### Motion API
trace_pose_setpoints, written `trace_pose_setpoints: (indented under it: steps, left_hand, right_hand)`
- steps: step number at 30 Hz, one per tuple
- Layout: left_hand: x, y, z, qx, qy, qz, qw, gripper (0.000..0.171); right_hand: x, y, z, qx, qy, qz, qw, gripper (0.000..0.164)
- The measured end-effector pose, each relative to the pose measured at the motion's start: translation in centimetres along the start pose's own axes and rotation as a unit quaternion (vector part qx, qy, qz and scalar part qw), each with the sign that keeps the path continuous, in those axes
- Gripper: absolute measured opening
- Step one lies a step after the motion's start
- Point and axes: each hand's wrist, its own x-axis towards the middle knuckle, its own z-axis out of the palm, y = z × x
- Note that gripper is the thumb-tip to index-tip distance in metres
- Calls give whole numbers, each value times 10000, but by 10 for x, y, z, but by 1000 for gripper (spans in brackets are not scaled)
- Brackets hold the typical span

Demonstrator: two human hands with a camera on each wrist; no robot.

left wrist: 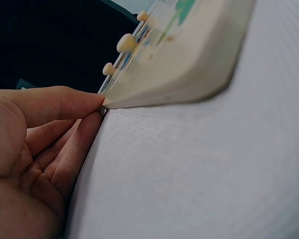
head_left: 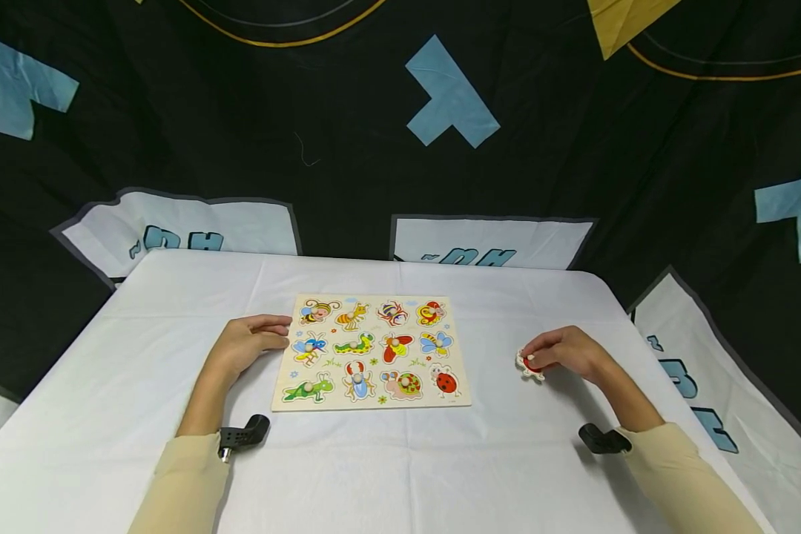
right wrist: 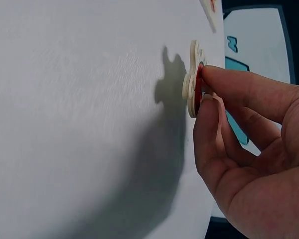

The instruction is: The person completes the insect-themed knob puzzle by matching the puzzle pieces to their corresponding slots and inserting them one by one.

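Observation:
A wooden peg puzzle board (head_left: 374, 406) with several colourful insect pictures lies flat on the white table, and wooden knobs stick up from it. Straight fingertips of my left hand (head_left: 250, 347) touch the board's left edge; in the left wrist view the thumb and a finger (left wrist: 72, 104) meet the edge side by side. Out to the right, thumb and fingertips of my right hand (head_left: 574, 352) pinch a red puzzle piece (head_left: 532, 365) with a pale, wavy wooden outline. In the right wrist view this puzzle piece (right wrist: 192, 82) stands on edge in that view, its shadow on the cloth beside it.
White cloth (head_left: 347, 475) covers the table. Behind it hangs a black fabric backdrop (head_left: 347, 163) with blue and white shapes. Black wrist straps with cameras sit on both forearms, the left one (head_left: 243, 434) near the board's lower left corner.

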Motion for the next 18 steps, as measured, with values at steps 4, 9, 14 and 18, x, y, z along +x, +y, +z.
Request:
trace_pose_setpoints:
  steps: [4,9,14,18]
  left_hand:
    - [-2,1,0,13,-13,26,10000,49]
    - [-2,2,0,-11,-36,-1,10000,49]
    - [-2,2,0,-12,-50,5,10000,49]
    - [-1,2,-1,-23,-47,-31,10000,49]
  right_hand:
    - [4,-5,7,-112,-43,-83,9999,28]
    - [8,-11,15,-231,-113,-179,9995,27]
    - [12,-19,24,-314,-69,-158,9994,25]
    - [15,-25,31,-351,-50,-78,9993,24]
